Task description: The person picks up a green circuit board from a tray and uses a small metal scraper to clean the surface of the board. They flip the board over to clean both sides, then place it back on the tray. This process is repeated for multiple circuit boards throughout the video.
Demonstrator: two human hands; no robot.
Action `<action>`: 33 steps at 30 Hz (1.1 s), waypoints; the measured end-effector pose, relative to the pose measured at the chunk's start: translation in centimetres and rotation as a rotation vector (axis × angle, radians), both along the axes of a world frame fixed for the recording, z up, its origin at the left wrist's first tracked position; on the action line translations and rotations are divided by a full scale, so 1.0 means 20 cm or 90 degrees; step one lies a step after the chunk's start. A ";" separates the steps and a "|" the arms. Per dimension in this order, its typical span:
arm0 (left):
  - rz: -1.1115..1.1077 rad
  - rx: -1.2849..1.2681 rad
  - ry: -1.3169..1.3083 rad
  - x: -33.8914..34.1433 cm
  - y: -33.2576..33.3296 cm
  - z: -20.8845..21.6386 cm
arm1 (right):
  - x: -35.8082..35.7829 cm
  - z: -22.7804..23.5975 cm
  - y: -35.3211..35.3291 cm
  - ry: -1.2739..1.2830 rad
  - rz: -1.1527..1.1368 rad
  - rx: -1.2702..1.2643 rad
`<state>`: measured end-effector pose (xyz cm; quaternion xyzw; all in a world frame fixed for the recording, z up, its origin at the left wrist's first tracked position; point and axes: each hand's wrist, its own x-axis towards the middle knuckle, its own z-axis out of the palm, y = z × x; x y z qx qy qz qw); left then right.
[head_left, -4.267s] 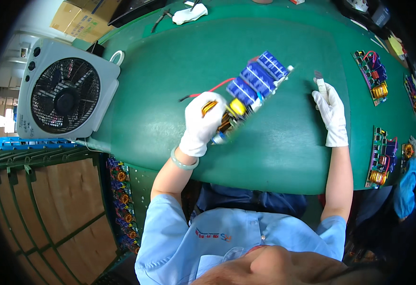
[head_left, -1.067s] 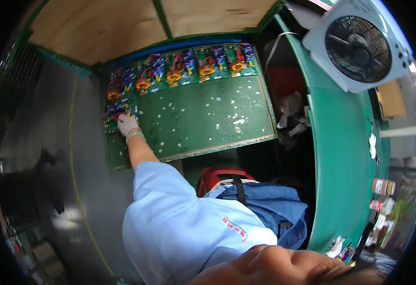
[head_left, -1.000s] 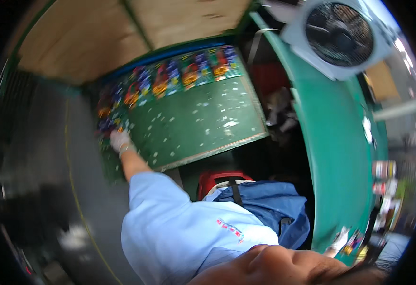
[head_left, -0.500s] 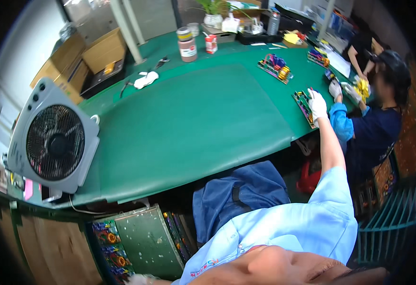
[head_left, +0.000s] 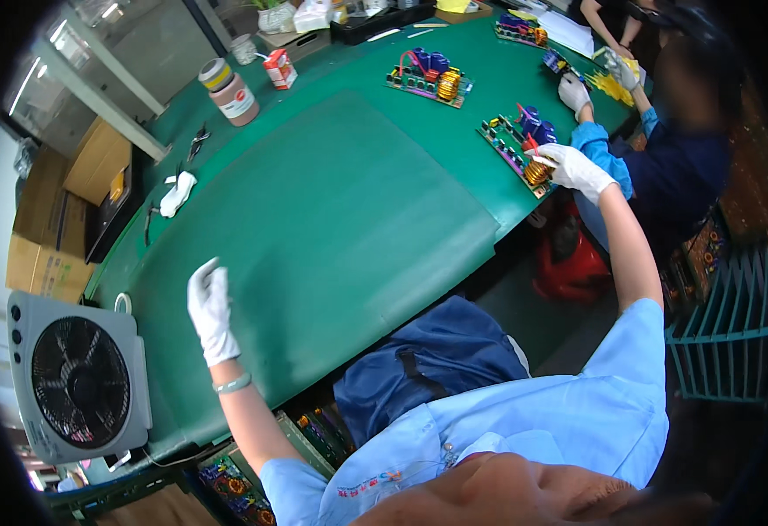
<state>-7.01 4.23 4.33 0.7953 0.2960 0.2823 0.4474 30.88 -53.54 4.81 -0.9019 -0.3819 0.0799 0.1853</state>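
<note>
Three circuit boards (head_left: 512, 143) on the table (head_left: 340, 210): right hand (head_left: 579, 173) touches one, grip unclear; left hand (head_left: 211, 309) unclenched

The gloved right hand (head_left: 578, 171) touches a circuit board (head_left: 510, 151) while the left hand (head_left: 211, 309) hovers above the green mat (head_left: 340, 219).

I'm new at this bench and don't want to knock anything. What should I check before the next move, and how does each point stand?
1. Both hands gloved: ok; left hand and right hand wear white gloves.
2. Left hand free: ok; no object shows in it above the green mat.
3. Right hand firmly gripping the nearest circuit board: cannot tell; its fingers are at the copper coil.
4. Room beside the right hand: not ok, I'd judge; a co-worker's blue sleeve is close by.
5. Left wrist bare: not ok; a pale bangle is on it.
</note>
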 end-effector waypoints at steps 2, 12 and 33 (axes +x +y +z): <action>-0.095 -0.106 0.104 0.20 -0.14 0.01 | 0.10 -0.08 -0.04 -0.067 0.002 -0.046; -0.224 -0.280 0.091 0.32 -0.14 -0.09 | -0.25 0.33 0.70 -0.128 0.094 -0.099; -0.275 -0.330 0.002 0.29 -0.06 -0.06 | -0.51 0.03 1.81 0.389 0.215 0.296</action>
